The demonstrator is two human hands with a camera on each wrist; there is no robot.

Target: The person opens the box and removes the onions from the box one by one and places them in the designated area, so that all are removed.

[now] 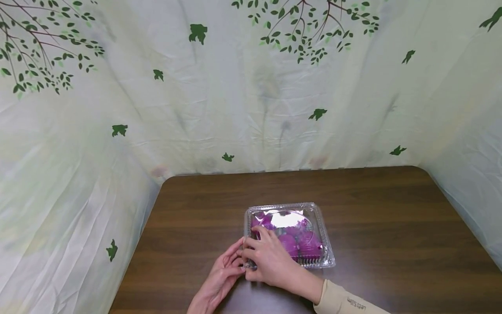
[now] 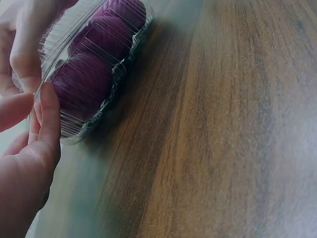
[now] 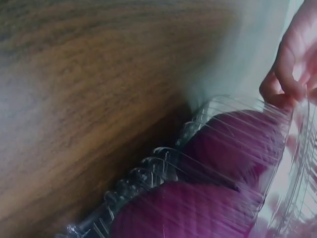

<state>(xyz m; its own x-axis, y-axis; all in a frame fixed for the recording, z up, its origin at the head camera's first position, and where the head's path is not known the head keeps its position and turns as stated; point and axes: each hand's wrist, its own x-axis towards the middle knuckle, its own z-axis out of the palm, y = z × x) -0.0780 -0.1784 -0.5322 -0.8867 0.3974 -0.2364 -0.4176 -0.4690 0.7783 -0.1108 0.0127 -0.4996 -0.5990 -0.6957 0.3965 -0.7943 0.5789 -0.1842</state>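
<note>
A square clear plastic clamshell container point(image 1: 328, 257) sits on the table and holds several round purple things point(image 1: 288, 244); their exact kind is unclear through the plastic. At the container's near left corner, my left hand point(image 1: 221, 277) pinches the rim between thumb and fingertips, as the left wrist view also shows. My right hand point(image 1: 270, 259) reaches across the container's left part, its bent fingers and thumb gripping the same corner of the rim close to the left fingertips. In the right wrist view, the left hand point(image 3: 290, 74) appears at the container's ribbed edge.
The dark wooden table point(image 1: 392, 226) has rounded far corners. Pale curtains point(image 1: 251, 109) printed with branches and green leaf or bird shapes hang behind it and along both sides.
</note>
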